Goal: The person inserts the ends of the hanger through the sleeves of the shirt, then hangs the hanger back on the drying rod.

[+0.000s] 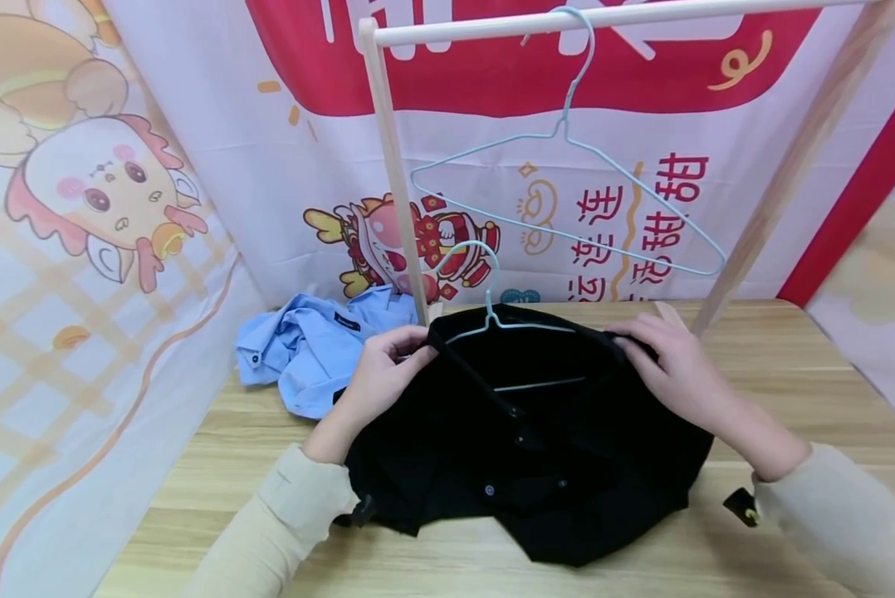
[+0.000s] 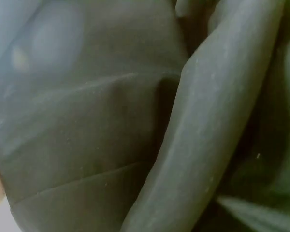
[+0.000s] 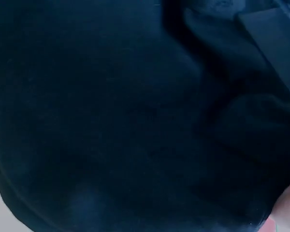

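Observation:
A black buttoned shirt (image 1: 447, 465) spreads over the table, its collar opening spread wide. Inside that opening sits a light blue wire hanger (image 1: 490, 320), its hook sticking up above the collar and its lower bar showing across the gap. My left hand (image 1: 380, 374) pinches the left edge of the collar between thumb and fingers. On the opposite edge, my right hand (image 1: 675, 374) grips the cloth the same way. Dark fabric (image 2: 87, 130) fills the left wrist view, and the shirt's cloth (image 3: 111, 121) covers nearly all of the right wrist view.
Behind the shirt stands a wooden rack (image 1: 395, 166), with an unused light blue hanger (image 1: 567, 133) on its top rail. A crumpled light blue shirt (image 1: 305, 345) lies at the back left. The wood-grain table (image 1: 216, 473) meets printed cloth walls at the back and left.

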`<action>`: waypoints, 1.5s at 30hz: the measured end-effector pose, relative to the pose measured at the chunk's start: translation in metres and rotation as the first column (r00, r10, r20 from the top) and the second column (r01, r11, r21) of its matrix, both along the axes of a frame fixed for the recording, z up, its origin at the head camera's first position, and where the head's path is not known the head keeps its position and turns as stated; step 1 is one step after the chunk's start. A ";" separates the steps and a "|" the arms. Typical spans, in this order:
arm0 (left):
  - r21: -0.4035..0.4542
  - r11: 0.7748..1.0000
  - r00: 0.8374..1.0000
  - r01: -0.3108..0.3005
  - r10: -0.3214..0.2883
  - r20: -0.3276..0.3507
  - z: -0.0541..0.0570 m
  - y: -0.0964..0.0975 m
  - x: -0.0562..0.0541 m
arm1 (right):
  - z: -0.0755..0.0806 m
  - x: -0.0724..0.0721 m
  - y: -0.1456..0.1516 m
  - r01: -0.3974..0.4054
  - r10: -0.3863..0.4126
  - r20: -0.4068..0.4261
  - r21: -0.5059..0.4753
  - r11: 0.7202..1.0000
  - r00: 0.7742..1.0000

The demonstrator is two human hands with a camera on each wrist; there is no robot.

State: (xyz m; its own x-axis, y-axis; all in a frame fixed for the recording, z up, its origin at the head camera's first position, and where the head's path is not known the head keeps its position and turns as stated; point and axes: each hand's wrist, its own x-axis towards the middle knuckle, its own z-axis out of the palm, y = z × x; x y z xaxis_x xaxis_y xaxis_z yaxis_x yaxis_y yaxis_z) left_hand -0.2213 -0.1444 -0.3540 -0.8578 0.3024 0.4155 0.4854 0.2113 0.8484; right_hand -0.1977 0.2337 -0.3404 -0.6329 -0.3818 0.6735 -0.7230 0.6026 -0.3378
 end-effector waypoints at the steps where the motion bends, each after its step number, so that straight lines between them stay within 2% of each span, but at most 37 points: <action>1: -0.010 1.000 1.000 0.006 -0.006 0.004 0.001 -0.001 -0.001 | 0.002 0.000 0.001 0.002 -0.001 0.024 -0.015 1.000 1.000; 6: -0.074 0.997 0.999 0.023 -0.021 0.032 0.005 -0.004 -0.002 | 0.011 0.002 0.007 0.007 -0.001 0.156 -0.039 0.999 0.988; 13: -0.172 0.985 0.997 0.001 0.012 0.075 0.009 -0.004 -0.002 | 0.019 0.005 0.019 -0.013 -0.005 0.285 0.062 0.998 0.959; 17: -0.211 0.977 0.995 -0.020 0.040 0.089 0.009 -0.002 -0.005 | 0.022 0.007 0.022 -0.021 -0.030 0.312 0.157 0.987 0.949; 22: -0.215 0.976 0.992 -0.038 0.063 0.108 0.011 0.001 -0.006 | 0.023 0.012 0.019 -0.006 -0.046 0.247 0.206 0.978 0.968; 24: -0.209 0.977 0.992 -0.038 0.063 0.112 0.014 0.003 -0.005 | 0.022 0.014 0.015 0.035 -0.074 0.200 0.190 0.981 0.977; 29: -0.185 0.983 0.996 0.000 0.017 0.091 0.018 0.008 0.002 | 0.025 0.018 0.012 0.155 -0.167 0.209 0.075 0.985 0.963; 32: -0.179 0.983 0.997 0.035 -0.023 0.069 0.018 0.008 0.006 | 0.030 0.018 0.016 0.195 -0.186 0.307 0.003 0.981 0.933; 35: -0.157 0.984 0.994 0.085 -0.071 0.088 0.017 0.002 0.009 | 0.032 0.016 0.023 0.230 -0.188 0.417 -0.052 0.972 0.889; 37: -0.142 0.985 0.991 0.096 -0.080 0.111 0.015 -0.004 0.009 | 0.033 0.015 0.028 0.249 -0.190 0.455 -0.072 0.966 0.870; 40: -0.126 0.990 0.992 0.064 -0.050 0.112 0.014 -0.012 0.011 | 0.034 0.015 0.036 0.267 -0.203 0.464 -0.074 0.961 0.862; 45: -0.103 0.994 0.999 -0.031 0.033 0.018 0.017 -0.014 0.011 | 0.037 0.019 0.043 0.269 -0.210 0.457 -0.068 0.961 0.864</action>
